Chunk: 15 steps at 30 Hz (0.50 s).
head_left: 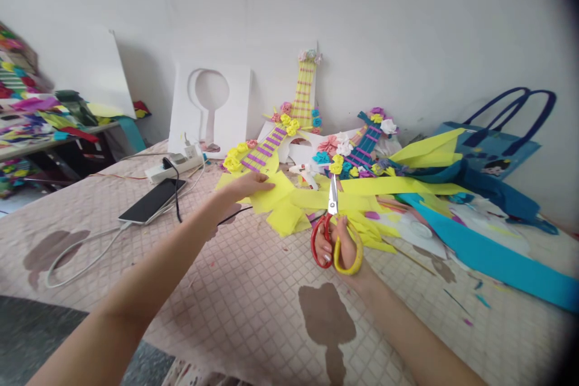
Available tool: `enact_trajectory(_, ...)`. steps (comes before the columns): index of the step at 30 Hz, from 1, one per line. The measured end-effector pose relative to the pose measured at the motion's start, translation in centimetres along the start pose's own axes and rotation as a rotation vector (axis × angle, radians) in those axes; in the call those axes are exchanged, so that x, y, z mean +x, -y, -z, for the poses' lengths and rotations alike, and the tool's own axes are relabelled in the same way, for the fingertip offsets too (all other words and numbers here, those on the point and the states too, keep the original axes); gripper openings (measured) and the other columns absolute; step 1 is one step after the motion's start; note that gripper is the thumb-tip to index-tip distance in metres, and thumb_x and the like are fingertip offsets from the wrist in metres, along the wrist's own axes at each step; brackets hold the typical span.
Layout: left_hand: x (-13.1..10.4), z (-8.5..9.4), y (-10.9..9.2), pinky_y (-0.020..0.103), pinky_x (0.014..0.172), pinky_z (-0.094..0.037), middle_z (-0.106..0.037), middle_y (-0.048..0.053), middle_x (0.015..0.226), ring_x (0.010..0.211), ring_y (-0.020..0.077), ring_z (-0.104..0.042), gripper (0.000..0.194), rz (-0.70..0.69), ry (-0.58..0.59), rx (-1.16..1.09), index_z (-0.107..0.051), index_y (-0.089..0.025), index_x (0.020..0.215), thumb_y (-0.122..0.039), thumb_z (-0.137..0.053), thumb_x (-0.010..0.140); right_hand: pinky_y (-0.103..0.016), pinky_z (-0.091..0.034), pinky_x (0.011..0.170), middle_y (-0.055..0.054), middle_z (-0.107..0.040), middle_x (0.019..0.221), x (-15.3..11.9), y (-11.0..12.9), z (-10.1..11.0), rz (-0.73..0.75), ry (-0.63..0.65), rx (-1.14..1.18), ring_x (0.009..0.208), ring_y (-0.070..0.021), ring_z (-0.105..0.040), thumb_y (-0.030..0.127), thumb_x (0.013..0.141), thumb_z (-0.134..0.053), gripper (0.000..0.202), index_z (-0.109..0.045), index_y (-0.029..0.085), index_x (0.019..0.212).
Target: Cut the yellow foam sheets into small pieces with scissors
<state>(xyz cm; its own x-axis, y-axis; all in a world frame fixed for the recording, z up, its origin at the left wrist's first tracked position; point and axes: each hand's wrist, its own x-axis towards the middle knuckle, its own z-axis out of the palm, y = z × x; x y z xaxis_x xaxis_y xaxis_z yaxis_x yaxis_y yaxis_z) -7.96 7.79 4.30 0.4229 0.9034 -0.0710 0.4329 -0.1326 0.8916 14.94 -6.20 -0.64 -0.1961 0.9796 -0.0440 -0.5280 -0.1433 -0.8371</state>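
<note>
My left hand pinches a piece of yellow crepe paper over the middle of the table. In my right hand is a pair of scissors with one red and one yellow handle, fingers through the loops, blades pointing away from me and appearing nearly closed. More yellow crepe strips lie around and behind the scissors. Just beyond the paper sits a white glue gun, partly covered. Behind my left hand stands a decoration with yellow and purple weaving and yellow paper flowers.
A phone on a cable and a power strip lie at left. White cut-out boards lean on the wall. Blue crepe paper runs along the right, before a blue bag. Patterned cloth covers the table.
</note>
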Motion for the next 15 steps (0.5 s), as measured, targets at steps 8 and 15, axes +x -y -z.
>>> enact_trajectory(8, 0.1, -5.4, 2.5, 0.024, 0.047, -0.02, -0.03, -0.006, 0.046, 0.047, 0.0084, -0.032, 0.038, -0.01, -0.125, 0.195, -0.035, -0.018, 0.046, -0.038, -0.064, 0.06, -0.022, -0.032, 0.033, 0.007, -0.034, 0.039, 0.2, -0.3, 0.3, -0.001, -0.001, -0.024, 0.03, -0.0081, -0.031, 0.077, 0.067, -0.042, 0.055, -0.047, 0.022, 0.065)
enact_trajectory(15, 0.1, -5.9, 3.4, 0.025, 0.046, -0.022, -0.035, -0.004, 0.046, 0.046, 0.0101, -0.035, 0.039, 0.02, -0.155, 0.159, -0.042, -0.018, 0.047, -0.048, -0.057, 0.066, -0.023, -0.034, 0.032, 0.008, -0.034, 0.039, 0.3, -0.5, 0.6, -0.014, -0.001, -0.021, 0.03, -0.0082, -0.031, 0.077, 0.066, -0.044, 0.056, -0.048, 0.022, 0.065)
